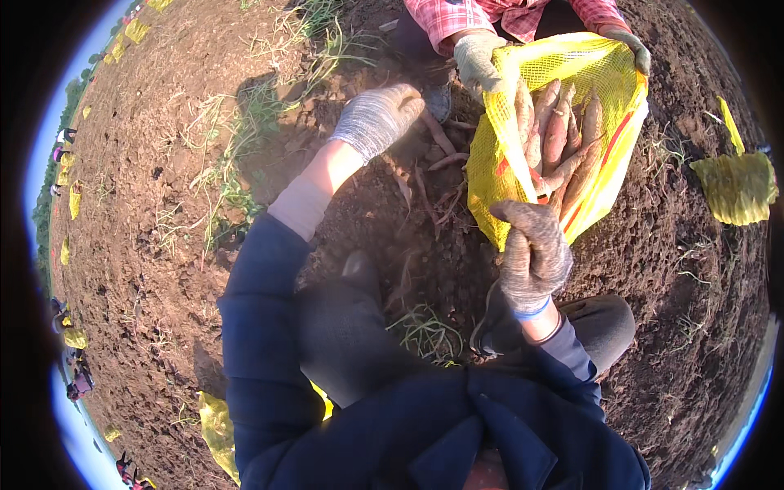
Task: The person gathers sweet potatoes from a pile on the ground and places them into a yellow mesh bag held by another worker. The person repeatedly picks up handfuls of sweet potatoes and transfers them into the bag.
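My left hand [376, 121], in a pale grey knit glove, is closed with curled fingers above the soil. Its fingertips come close to a long sweet potato [438, 133]; whether they grip anything is hidden. At the near edge of a yellow mesh sack [496, 175] is my right hand [535, 257], in a soil-stained glove. Its fingers bend leftward, apart from the thumb, and nothing shows between them. Several reddish sweet potatoes [557, 135] lie inside the sack. A co-worker's gloved left hand [630, 49] and right hand [478, 61] hold the sack's mouth open.
More thin sweet potatoes [425, 192] lie on the brown soil between my legs and the sack. Green weeds [233, 184] grow to the left. Another yellow sack [737, 188] lies at the right, and one [216, 433] beside me at lower left. Distant people and sacks line the left rim.
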Available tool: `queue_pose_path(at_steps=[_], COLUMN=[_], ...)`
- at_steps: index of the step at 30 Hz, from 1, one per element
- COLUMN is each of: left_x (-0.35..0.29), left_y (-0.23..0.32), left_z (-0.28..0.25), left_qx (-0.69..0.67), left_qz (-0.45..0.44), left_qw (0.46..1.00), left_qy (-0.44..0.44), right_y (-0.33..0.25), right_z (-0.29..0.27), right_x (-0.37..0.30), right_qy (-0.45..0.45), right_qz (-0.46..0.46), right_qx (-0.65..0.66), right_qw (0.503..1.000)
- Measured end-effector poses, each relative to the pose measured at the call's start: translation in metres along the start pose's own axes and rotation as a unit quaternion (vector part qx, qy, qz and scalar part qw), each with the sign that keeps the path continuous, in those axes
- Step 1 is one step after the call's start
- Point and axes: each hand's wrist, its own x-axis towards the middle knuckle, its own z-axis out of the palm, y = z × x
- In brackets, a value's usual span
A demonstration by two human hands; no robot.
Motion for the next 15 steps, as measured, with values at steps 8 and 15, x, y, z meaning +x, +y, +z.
queue_pose_path(at_steps=[8,15], left_x=[-0.077,-0.125], left_y=[-0.155,-0.203], left_z=[0.153,0.259], left_qx=[-0.067,-0.256], left_qz=[-0.098,-0.216], left_qw=[0.965,0.917], left_qy=[-0.232,-0.216], right_y=[0.191,0.246], right_z=[0.212,0.291], right_x=[-0.102,-0.117], right_qy=[-0.378,-0.324], right_qz=[0.246,0.365], right_qx=[-0.206,-0.076], right_qw=[0.869,0.869])
